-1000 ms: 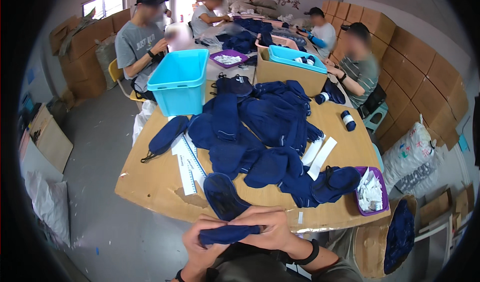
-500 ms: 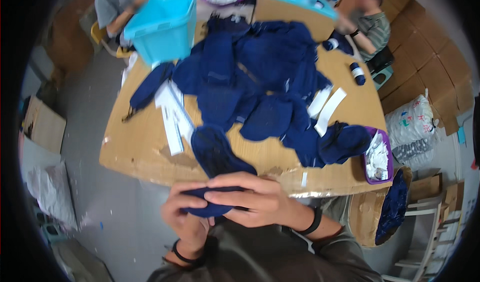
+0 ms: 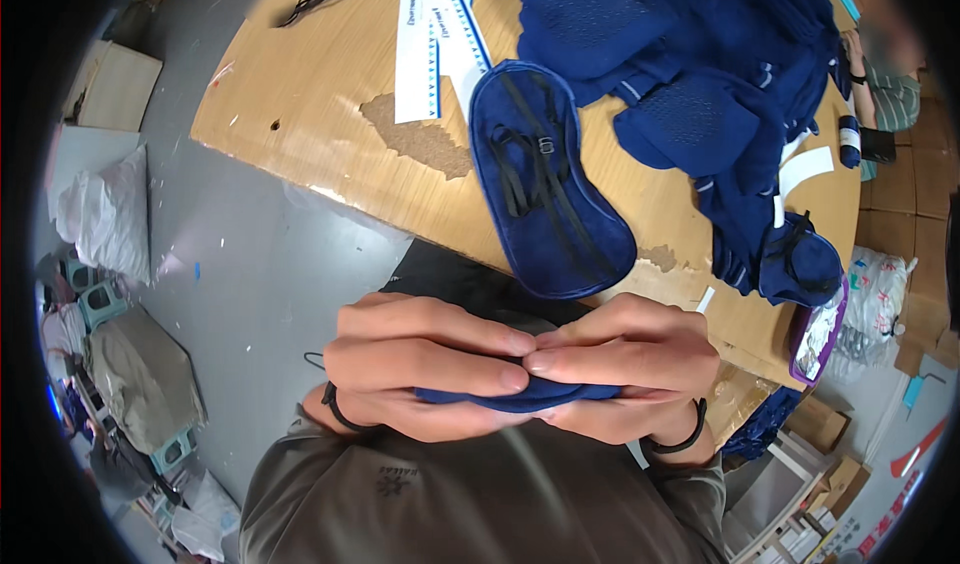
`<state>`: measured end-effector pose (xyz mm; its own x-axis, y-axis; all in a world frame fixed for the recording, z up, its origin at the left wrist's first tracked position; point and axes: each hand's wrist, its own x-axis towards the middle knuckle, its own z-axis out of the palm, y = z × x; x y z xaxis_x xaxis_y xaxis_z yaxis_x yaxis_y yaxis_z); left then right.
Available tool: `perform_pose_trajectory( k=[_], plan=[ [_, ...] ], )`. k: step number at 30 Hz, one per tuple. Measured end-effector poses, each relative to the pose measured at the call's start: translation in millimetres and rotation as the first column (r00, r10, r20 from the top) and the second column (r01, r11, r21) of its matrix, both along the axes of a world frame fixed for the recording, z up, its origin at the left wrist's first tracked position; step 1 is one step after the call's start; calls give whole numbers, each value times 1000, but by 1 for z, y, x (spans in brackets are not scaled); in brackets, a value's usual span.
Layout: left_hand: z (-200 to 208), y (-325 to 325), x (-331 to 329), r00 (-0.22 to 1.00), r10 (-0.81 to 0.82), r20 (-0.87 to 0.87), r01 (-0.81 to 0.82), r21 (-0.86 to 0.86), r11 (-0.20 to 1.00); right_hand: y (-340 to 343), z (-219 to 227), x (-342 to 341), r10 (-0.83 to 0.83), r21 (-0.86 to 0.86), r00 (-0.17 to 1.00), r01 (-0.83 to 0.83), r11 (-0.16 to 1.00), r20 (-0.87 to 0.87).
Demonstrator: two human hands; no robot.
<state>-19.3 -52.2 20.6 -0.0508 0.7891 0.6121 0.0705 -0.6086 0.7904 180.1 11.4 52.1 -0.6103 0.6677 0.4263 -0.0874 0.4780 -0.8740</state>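
Observation:
Close to my chest, my left hand [image 3: 425, 364] and my right hand [image 3: 630, 359] both grip a folded navy eye mask [image 3: 520, 401]. Their thumbs and fingertips meet at its middle, and the fingers cover most of it. Just beyond the hands lies another navy eye mask [image 3: 545, 184], its black elastic straps and small buckle facing up. Its lower end overhangs the table's front edge. Farther back and to the right is a heap of navy eye masks [image 3: 690, 114]. A single mask with a bunched strap [image 3: 802, 264] rests at the heap's near right end.
On the wooden table [image 3: 300, 94], printed white paper strips [image 3: 415, 64] lie left of the heap. A purple basket [image 3: 822, 344] of whitish scraps stands at the right edge, near a dark thread spool [image 3: 849, 142]. Another person [image 3: 893, 94] sits at far right. A white bag [image 3: 105, 199] stands left.
My view has tipped down and closer to the table's near edge. My hands, overlapped before, are now side by side with fingertips meeting on the folded mask.

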Motion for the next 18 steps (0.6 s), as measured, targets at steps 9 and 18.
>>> perform_pose_trajectory(
  k=[9, 18],
  plan=[
    [-9, 5, 9, 996, -58, 73, 63, -74, 995, 3, -4, 2, -80, 34, 995, 79, 996, 52],
    [-12, 11, 9, 988, -146, 53, 151, -112, 982, 2, 5, 23, -89, 228, 972, 38, 973, 217]
  ],
)
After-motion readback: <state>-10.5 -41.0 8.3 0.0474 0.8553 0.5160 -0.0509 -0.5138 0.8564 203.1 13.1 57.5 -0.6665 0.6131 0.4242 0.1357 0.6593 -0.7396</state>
